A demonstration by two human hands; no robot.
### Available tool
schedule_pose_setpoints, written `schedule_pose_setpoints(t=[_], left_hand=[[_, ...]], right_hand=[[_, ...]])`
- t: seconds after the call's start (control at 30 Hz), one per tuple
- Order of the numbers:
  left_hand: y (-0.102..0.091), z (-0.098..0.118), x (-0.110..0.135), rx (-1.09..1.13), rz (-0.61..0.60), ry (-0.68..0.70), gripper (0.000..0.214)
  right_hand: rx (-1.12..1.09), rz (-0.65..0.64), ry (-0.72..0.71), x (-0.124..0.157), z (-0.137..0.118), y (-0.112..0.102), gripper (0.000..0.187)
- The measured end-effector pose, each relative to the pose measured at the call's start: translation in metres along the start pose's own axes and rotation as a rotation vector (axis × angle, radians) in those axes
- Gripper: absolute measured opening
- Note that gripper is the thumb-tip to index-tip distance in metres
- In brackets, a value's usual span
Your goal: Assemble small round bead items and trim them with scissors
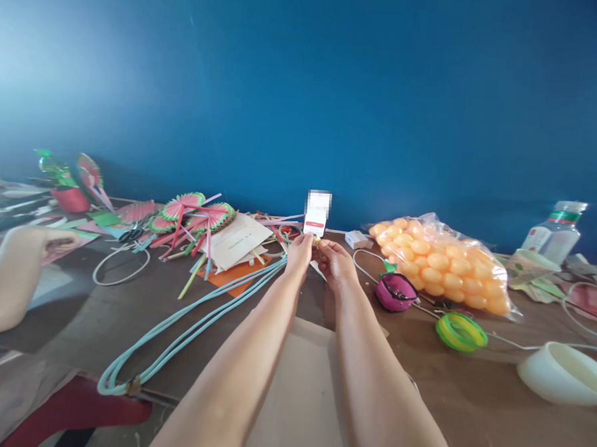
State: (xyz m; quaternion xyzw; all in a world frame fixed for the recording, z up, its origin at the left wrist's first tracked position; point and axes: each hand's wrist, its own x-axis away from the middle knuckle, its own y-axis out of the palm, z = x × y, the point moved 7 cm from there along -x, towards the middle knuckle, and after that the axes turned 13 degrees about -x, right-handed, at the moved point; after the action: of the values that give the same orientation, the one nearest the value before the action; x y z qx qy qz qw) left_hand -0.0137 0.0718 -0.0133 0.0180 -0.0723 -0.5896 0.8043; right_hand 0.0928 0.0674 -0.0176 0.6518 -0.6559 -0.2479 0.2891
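Observation:
Both my arms reach forward over the brown table. My left hand [299, 255] is closed, thumb up, just below a phone [315, 226] with a lit white screen; whether it touches the phone I cannot tell. Close beside it, my right hand [337, 264] is closed in a pinch. A tiny yellow thing [318, 239] shows at the fingertips between the two hands, too small to name. Pale blue looped tubing [188, 321] runs from near my left hand towards the table's front edge. A small purple pouch [395, 292] sits to the right of my right hand.
A clear bag of orange egg-shaped balls [444, 266], a green-yellow ring roll [461, 332], a white bowl [563, 374] and a bottle [556, 230] stand right. Watermelon-patterned paper fans [191, 214] and papers [240, 240] lie left. Another person's arm [13, 278] reaches in far left. A blue wall [305, 104] rises behind.

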Motion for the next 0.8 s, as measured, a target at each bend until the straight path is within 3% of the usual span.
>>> schedule_pose_setpoints(t=[0.8], left_hand=[[0.001,-0.008,-0.003,0.074,0.000,-0.066,0.020]], right_hand=[[0.054,-0.017,-0.006,-0.001,0.003,0.000,0.035]])
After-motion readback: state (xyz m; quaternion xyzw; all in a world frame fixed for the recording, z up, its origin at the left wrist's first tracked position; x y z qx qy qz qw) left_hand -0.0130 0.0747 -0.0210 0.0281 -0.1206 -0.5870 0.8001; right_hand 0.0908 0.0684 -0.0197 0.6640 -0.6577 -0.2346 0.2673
